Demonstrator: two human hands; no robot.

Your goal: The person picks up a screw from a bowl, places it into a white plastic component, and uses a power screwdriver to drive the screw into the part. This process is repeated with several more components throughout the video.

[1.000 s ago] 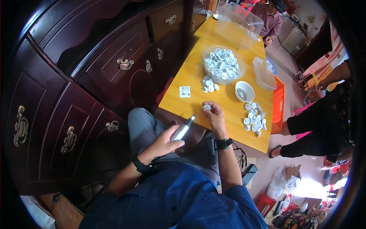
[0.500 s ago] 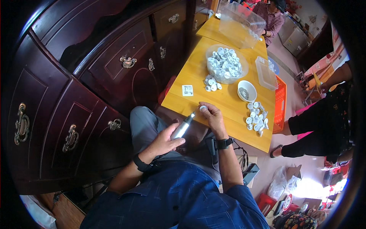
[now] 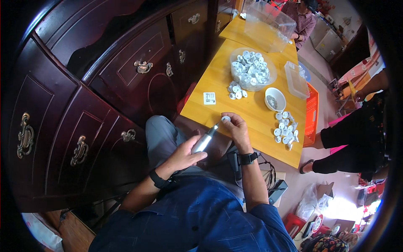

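Observation:
My left hand (image 3: 187,152) is wrapped round a silver electric screwdriver (image 3: 203,143), its narrow tip pointing up and to the right. My right hand (image 3: 238,130) pinches a small round white plastic piece (image 3: 226,119) between thumb and fingers, over the table's near edge. The tip ends close beside this piece; whether they touch is too small to tell. Beyond my right hand stands a white bowl (image 3: 281,95) with small metal parts (image 3: 272,101) in it. To its near side lies a loose pile of similar white pieces (image 3: 286,131).
A clear round tub (image 3: 272,75) heaped with white pieces stands on the yellow table (image 3: 201,112), a smaller pile (image 3: 236,91) beside it. Farther off are clear plastic boxes (image 3: 268,27). Dark cabinets (image 3: 113,92) line the left. A person (image 3: 352,138) stands right; another (image 3: 300,21) sits beyond.
The view has shifted slightly, so the table appears a little farther right. Both hands keep their grips, with the screwdriver tip still close to the white piece.

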